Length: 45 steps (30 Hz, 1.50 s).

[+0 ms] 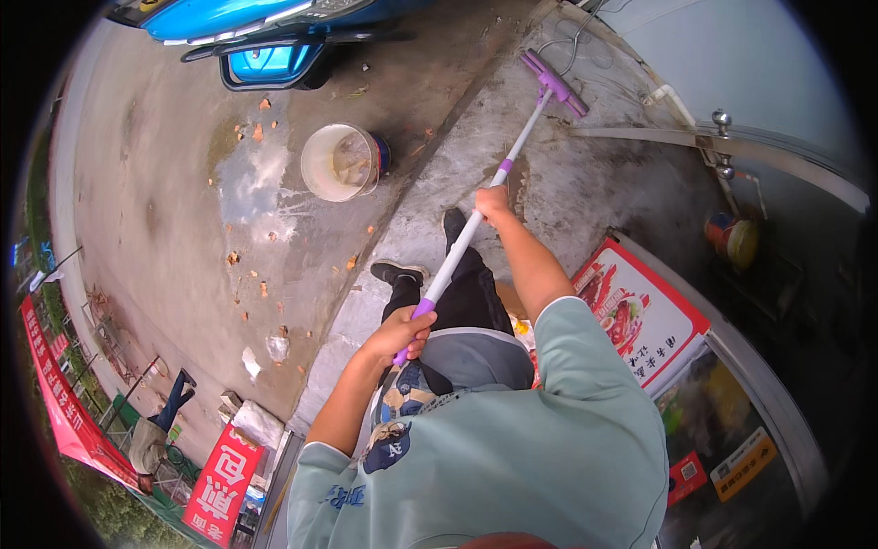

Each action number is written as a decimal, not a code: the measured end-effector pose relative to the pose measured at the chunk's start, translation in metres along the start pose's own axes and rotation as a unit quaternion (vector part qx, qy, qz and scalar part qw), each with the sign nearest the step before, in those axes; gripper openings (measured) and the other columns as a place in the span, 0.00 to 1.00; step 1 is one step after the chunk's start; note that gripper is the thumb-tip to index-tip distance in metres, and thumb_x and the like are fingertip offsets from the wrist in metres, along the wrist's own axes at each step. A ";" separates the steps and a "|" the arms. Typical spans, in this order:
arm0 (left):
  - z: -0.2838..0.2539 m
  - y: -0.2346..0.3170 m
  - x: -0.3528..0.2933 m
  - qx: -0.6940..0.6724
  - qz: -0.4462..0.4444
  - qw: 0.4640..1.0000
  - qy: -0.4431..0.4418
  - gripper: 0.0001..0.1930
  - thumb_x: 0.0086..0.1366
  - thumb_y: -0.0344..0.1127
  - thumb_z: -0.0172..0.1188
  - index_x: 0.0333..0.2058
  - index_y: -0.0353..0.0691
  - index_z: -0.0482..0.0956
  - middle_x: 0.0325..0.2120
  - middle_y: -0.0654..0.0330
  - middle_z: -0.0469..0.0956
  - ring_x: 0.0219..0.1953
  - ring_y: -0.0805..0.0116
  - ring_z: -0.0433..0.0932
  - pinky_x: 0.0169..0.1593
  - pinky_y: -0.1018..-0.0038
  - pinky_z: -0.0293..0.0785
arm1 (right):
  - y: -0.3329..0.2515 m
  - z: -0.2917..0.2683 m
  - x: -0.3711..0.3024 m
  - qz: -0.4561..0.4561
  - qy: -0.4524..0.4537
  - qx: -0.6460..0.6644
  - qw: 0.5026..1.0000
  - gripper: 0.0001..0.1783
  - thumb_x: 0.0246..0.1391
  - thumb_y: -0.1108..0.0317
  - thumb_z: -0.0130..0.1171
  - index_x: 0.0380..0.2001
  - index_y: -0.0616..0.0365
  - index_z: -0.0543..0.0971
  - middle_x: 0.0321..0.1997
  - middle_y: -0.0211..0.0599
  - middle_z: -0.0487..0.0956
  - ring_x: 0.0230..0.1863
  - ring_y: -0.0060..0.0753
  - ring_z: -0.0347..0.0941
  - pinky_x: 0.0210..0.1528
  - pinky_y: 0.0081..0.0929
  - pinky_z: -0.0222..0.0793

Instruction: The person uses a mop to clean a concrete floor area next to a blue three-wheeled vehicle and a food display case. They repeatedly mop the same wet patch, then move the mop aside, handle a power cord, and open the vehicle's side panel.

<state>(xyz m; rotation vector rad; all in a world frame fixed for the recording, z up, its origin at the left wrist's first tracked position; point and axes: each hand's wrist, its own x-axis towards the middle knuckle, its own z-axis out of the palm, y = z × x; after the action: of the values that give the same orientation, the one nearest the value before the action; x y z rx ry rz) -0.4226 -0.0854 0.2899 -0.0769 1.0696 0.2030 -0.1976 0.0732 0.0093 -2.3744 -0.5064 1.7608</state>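
Both my hands grip one long white pole with purple sections, the handle of a squeegee-like window cleaner. My left hand is closed round the purple grip at its near end, close to my waist. Farther up, my right hand wraps the white shaft just below a purple collar. The purple cleaner head is at the far end, over the grey concrete near the wall; whether it touches the ground I cannot tell. To the left of the pole stands a white bucket with something pale inside.
A blue vehicle stands at the far left. Wet patches and dry leaves mark the pavement. On my right are a red-edged sign board, a metal rail and a paint-like tub. A person is at the lower left near red banners.
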 end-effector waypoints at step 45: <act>0.059 0.126 0.168 0.324 0.106 0.940 -0.017 0.11 0.61 0.33 0.64 0.33 0.35 0.71 0.16 0.64 0.69 0.13 0.75 0.67 0.17 0.73 0.62 | -0.065 -0.149 0.117 -0.017 0.175 0.077 0.981 0.19 0.56 0.68 0.57 0.43 0.75 0.68 0.31 0.55 0.82 0.23 0.43 0.83 0.31 0.37 0.81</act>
<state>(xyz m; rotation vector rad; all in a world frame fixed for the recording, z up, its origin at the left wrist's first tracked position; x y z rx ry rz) -0.3190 0.0694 0.1752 0.6365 1.0645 0.0362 -0.0379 0.1875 -0.0301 -2.4697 -0.3429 1.2736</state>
